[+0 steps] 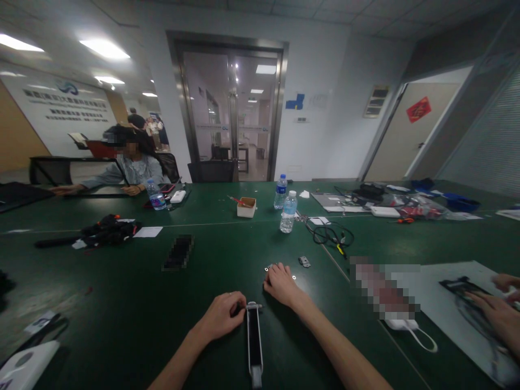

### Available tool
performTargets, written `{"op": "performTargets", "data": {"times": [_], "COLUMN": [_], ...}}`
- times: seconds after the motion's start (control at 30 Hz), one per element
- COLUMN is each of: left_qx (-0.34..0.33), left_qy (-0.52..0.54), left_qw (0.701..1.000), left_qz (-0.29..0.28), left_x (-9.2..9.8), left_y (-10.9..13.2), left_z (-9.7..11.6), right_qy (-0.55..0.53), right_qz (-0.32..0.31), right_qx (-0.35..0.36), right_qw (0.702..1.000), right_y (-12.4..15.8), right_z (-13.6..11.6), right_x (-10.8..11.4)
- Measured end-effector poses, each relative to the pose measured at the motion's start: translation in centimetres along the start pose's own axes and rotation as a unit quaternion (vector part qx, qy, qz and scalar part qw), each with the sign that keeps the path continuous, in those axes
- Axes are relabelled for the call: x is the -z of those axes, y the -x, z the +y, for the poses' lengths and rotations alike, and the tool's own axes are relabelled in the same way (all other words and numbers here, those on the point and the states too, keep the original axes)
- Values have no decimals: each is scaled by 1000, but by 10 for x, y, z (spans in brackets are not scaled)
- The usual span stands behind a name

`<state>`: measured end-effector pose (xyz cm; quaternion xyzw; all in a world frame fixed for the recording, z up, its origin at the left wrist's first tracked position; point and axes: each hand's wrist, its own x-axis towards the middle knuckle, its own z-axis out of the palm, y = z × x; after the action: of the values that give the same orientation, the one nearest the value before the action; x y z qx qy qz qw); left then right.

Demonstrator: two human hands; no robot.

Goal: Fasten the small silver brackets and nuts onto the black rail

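Note:
My left hand (222, 314) is curled shut against the top end of a long black-and-silver bar-shaped part (254, 341) that lies lengthwise on the green table (170, 309); its fingers press the part's end. My right hand (279, 283) rests palm down a little farther out, fingers bent over small silver washers or screws (268, 268) scattered on the table. Whether it pinches one is hidden. A small grey metal piece (304, 261) lies just right of that hand.
Two water bottles (288, 212) and a small cardboard box (246, 207) stand mid-table, with a black cable coil (331, 234) beside them. Another person's hands (498, 309) work on a paper sheet at right. A person sits at the far left. A white charger (402, 325) lies nearby.

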<state>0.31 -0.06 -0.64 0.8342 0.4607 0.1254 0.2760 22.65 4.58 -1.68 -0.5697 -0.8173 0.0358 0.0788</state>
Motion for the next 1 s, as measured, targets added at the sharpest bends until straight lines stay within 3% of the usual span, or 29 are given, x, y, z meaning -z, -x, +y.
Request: {"op": "performTargets", "data": {"times": [0.5,0.63,0.8,1.0], "left_qx": [-6,-16,-29,-61], "left_qy": [17,39,75,143], "left_qw": [1000,998,992,982], "left_qz": [13,43,97,108], "left_x": [0,-1,-5,-7], "left_y": [2,2,0,-1], "left_z": [1,-3,-4,4], "right_qy": [-39,-97,-167,-230], "right_qz": [-16,21,56,91], "right_qx": [56,85,171,215], "right_qw": [998,991,969,945], "right_y": [13,17,29,36], "right_z": [-1,-8,-31,-44], "right_x": [9,13,6,5]}}
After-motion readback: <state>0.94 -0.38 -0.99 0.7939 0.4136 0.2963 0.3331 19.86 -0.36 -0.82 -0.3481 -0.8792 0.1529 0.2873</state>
